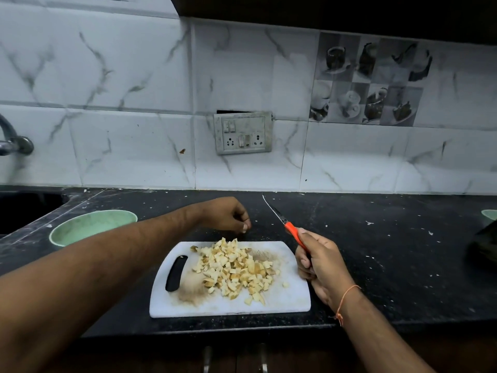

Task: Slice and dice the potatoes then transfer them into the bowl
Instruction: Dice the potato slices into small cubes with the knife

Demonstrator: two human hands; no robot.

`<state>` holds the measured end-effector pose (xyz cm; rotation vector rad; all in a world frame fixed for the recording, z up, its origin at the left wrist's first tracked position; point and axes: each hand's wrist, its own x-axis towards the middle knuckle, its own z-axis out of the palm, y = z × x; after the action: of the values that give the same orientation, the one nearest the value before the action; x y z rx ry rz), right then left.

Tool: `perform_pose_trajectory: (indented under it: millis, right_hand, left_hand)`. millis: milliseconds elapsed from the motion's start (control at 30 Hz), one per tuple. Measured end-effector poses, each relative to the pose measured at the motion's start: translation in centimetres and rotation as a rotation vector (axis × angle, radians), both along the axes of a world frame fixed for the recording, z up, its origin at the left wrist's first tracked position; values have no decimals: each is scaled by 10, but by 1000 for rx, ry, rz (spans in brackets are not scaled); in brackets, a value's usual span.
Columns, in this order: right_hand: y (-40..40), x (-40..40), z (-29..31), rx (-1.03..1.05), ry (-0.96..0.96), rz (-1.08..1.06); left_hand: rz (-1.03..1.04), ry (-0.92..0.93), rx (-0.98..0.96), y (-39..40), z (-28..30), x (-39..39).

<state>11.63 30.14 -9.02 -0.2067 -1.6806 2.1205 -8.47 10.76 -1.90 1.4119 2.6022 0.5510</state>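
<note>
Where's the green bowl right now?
In the head view the green bowl sits on the black counter, left of the white cutting board, near the sink edge and partly hidden behind the left forearm.

This is a home kitchen. Beyond the fingertips (pixel 245 226) of the left hand (pixel 227 214) rises a wall of white marble-look tiles (pixel 129 76) with a grubby switch-and-socket plate (pixel 243 135), and up to the right of them sits a decorative tile panel (pixel 368 79) printed with cups. The fingers hover over a speckled black stone counter (pixel 376 238); far to their left a metal tap (pixel 12 141) stands above a dark sink (pixel 24 208).
</note>
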Motion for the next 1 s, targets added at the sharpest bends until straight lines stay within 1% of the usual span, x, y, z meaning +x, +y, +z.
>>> perform_pose_trajectory:
  millis: [33,100,167,233,333,400,433,467,567,633,733,800,867,933,1000]
  right_hand:
    - [0,0,0,-3,2,0]
    - [0,-1,0,-8,3,-1]
    - [0,-1,0,-9,3,-2]
    - [-1,0,1,-6,2,-4]
    - [-2,0,1,-3,3,-7]
    - [-2,0,1,-1,6,-7]
    - [-2,0,1,1,6,-8]
    - [-3,0,1,2,6,-6]
    - [0,0,0,5,3,-12]
    - [0,0,-1,10,1,-9]
    - [0,-1,-1,14,11,-1]
    - [0,-1,-1,16,19,1]
    - [-2,-1,-1,23,22,3]
    - [-4,0,-1,33,24,3]
    - [-4,1,-1,42,26,-2]
  left_hand:
    - [-43,-54,32,0,4,6]
    - [-127,-121,31,4,11,22]
    - [-186,-134,1,9,16,36]
    - [-190,-143,28,10,17,47]
    - [-127,-104,161,-1,20,61]
    - [-48,-12,231,-15,19,68]
    - [8,34,235,-23,17,70]
    - [70,81,207,-33,15,70]
    - [205,195,32,-64,-1,65]
    - [269,183,-26,-86,-18,63]
    - [290,105,-39,-106,-44,72]
    - [264,96,22,-107,-57,80]
    - [237,67,131,-103,-65,88]
    - [228,-1,260,-97,-67,96]
    - [252,-97,337,-90,-63,101]
